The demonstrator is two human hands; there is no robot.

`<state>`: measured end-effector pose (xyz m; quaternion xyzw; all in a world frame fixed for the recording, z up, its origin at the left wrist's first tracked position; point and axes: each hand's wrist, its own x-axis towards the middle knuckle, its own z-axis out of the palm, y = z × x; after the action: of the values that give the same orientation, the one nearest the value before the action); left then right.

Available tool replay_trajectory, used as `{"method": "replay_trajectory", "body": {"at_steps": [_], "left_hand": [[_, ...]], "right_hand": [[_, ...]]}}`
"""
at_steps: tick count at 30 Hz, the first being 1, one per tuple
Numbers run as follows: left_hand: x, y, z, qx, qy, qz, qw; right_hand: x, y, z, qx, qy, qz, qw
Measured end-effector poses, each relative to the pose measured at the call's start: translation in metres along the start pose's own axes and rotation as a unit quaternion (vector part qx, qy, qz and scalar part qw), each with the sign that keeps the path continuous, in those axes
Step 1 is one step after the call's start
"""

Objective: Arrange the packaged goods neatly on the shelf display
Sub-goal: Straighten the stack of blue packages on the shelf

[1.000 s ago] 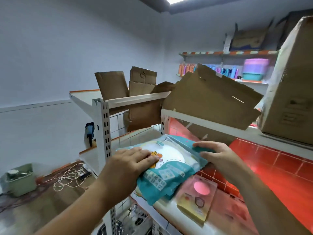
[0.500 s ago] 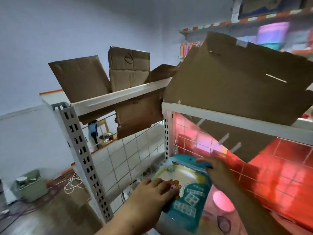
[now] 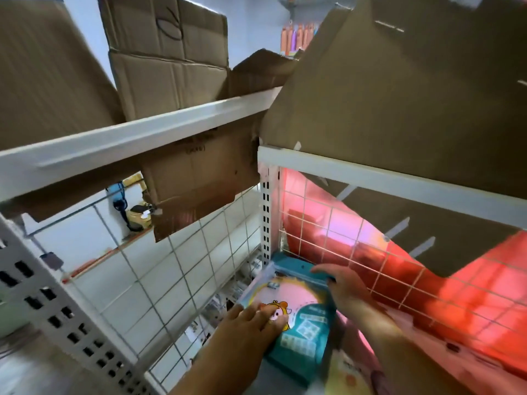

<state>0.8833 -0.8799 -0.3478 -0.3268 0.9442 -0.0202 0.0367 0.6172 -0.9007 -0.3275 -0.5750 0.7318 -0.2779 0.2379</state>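
A teal plastic package with a round pale window and a small cartoon figure lies on the lower shelf, its far end in the back corner by the white upright post. My left hand presses on its near left part, fingers over the cartoon. My right hand holds its far right edge, fingers reaching over the teal top strip. A pink and yellow packet lies just right of it, partly hidden under my right forearm.
A white wire grid closes the shelf's left side and another grid the back, with red glow behind. White shelf rails run close overhead, loaded with flattened cardboard boxes. A perforated post stands at the near left.
Both hands have pushed the teal package deeper onto the lower shelf toward the back corner. My head has moved in closer and lower, under the upper shelf rails.
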Motion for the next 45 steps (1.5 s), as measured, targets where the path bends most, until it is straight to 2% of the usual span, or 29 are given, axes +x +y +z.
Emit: {"method": "replay_trajectory", "body": {"at_steps": [6,12,16,19,23,27,38,45], "left_hand": [[0.005,-0.005,0.024,-0.038,0.006,0.008,0.999],[0.005,-0.008,0.023,-0.080,0.015,0.009,0.997],[0.009,-0.009,0.031,-0.089,0.014,0.023,0.996],[0.011,-0.010,0.036,-0.092,0.014,0.019,0.996],[0.011,-0.007,0.034,-0.086,0.007,0.004,0.996],[0.012,-0.007,0.032,-0.073,-0.014,-0.010,0.997],[0.012,-0.003,0.015,-0.143,-0.025,-0.037,0.989],[0.011,-0.001,0.009,-0.129,-0.037,-0.041,0.990]], "right_hand": [[0.001,-0.002,0.004,-0.071,-0.014,0.005,0.997],[0.004,-0.003,0.014,-0.135,0.018,-0.017,0.990],[-0.006,-0.005,0.022,-0.247,0.077,-0.014,0.966],[-0.018,-0.017,0.025,-0.301,0.062,-0.015,0.952],[-0.041,-0.026,0.037,-0.247,-0.010,-0.039,0.968],[-0.045,-0.017,0.051,-0.255,-0.067,-0.049,0.963],[-0.046,-0.007,0.063,-0.251,-0.053,-0.030,0.966],[-0.048,-0.011,0.061,-0.249,-0.060,-0.027,0.966]]}}
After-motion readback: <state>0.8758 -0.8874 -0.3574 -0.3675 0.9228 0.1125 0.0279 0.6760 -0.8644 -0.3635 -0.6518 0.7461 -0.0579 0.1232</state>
